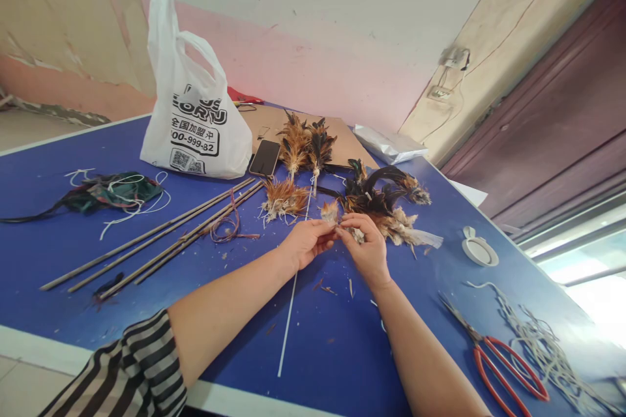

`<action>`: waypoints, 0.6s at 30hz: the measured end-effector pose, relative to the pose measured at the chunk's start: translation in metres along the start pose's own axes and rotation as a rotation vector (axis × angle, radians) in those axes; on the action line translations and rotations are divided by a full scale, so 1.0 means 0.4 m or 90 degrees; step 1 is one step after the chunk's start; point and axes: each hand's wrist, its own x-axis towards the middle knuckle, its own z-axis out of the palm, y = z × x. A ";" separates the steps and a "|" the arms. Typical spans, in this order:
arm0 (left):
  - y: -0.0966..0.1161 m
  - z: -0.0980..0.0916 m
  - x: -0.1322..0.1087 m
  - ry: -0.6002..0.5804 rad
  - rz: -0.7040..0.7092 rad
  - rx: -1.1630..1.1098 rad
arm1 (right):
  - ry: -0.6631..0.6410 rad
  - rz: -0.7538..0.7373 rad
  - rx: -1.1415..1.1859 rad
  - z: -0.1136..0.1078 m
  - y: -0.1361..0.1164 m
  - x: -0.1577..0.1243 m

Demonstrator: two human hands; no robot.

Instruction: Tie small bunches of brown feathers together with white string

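Both my hands meet over the middle of the blue table. My left hand (309, 243) pinches the base of a small orange-brown feather (329, 212) between thumb and fingers. From the other side my right hand (364, 244) closes its fingertips on the same base. A pale tuft shows under the right fingers. To the left lies a pile of short orange feathers (285, 198). Dark and pale feathers (376, 199) lie loose beyond my right hand. Two tied feather bundles (294, 140) rest behind, on a sheet of cardboard.
A white plastic bag (195, 111) stands at the back left, beside a phone (265, 158). Several thin sticks (161, 234) lie on the left near dark cloth (115, 192). Red-handled scissors (493, 355), tangled string (542, 345) and a white ring-shaped holder (479, 251) are on the right.
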 end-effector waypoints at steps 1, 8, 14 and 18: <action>0.002 0.000 0.000 0.011 0.009 0.015 | 0.011 0.021 -0.003 -0.005 0.009 0.002; 0.011 -0.010 0.009 0.099 0.098 0.137 | 0.071 0.181 -0.259 -0.055 0.095 0.014; -0.006 -0.036 0.032 0.137 0.127 0.157 | -0.004 0.175 -0.381 -0.056 0.115 0.021; -0.012 -0.046 0.042 0.142 0.134 0.166 | -0.055 0.203 -0.412 -0.045 0.107 0.050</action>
